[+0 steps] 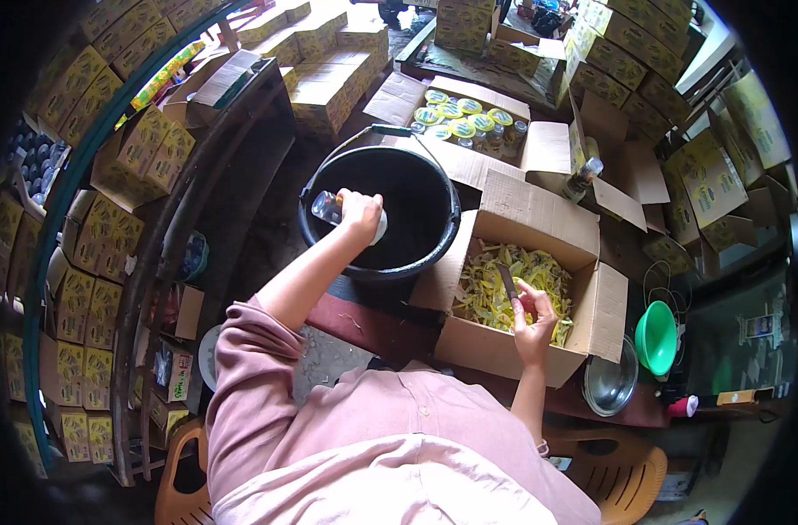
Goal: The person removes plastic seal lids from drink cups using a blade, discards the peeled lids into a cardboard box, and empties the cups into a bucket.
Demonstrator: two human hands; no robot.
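Note:
My left hand [360, 217] is wrapped round a clear jar [327, 207], which lies tilted over the left side of a black bucket [416, 206]. A pale round lid or rim shows under my fingers. In my right hand [533, 317] a dark, narrow blade-like tool [507, 282] is pinched, pointing up and away. It is above an open cardboard box [477, 341] with yellow-green shreds [477, 282] inside. The bucket stands just left of this box, its handle resting toward the far rim.
Beyond the bucket, an open carton [543, 144] holds several jars with yellow-green lids. A single jar [583, 175] stands to its right. A green bowl [656, 338] and a glass bowl [610, 385] are at the right. Stacked cartons [88, 306] line the left; orange chairs [626, 472] are near me.

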